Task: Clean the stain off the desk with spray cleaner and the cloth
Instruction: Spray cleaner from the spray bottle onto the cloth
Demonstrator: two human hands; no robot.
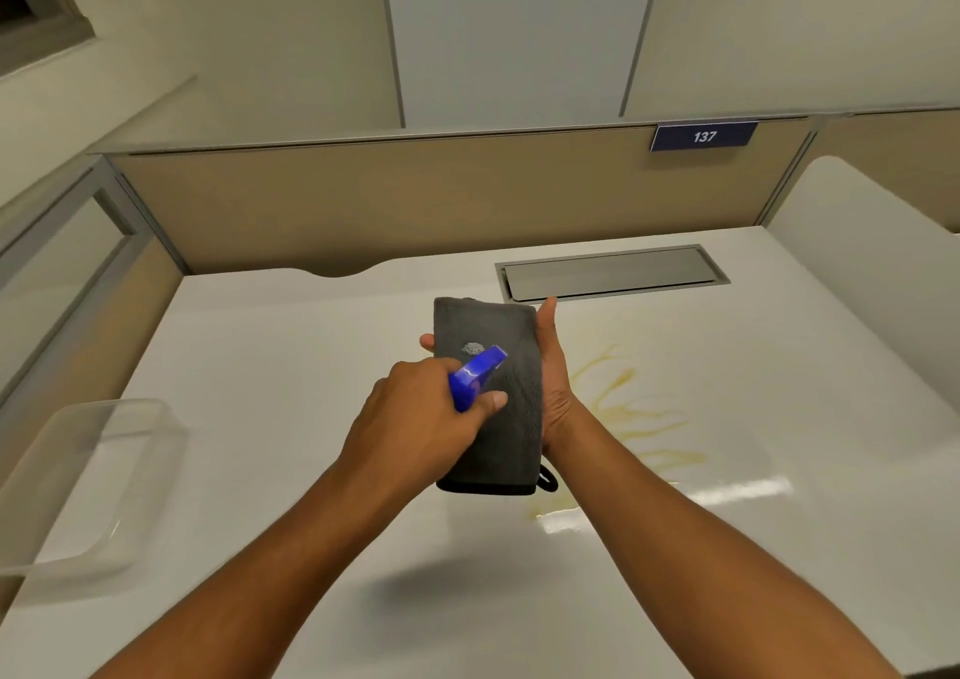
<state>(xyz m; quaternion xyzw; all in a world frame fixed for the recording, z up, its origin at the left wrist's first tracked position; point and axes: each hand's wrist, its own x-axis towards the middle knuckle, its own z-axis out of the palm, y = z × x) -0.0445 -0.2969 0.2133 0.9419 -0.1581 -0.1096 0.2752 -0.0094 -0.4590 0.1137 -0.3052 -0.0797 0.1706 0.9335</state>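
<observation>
A folded dark grey cloth (506, 429) is held flat above the white desk (291, 356), resting on the palm of my right hand (553, 377), whose fingertips show past the cloth's left edge. My left hand (415, 418) grips a spray cleaner with a blue nozzle (475, 374), pointed at the cloth from close by. A small patch of white foam (472, 349) sits on the cloth near the nozzle tip. The bottle's body is hidden behind my left hand. A yellowish streaky stain (631, 408) spreads on the desk just right of the cloth.
A clear plastic tray (88, 476) stands at the desk's left edge. A metal cable hatch (613, 273) is set into the desk behind the stain. Beige partition panels with a blue sign "137" (704, 136) close off the back and sides.
</observation>
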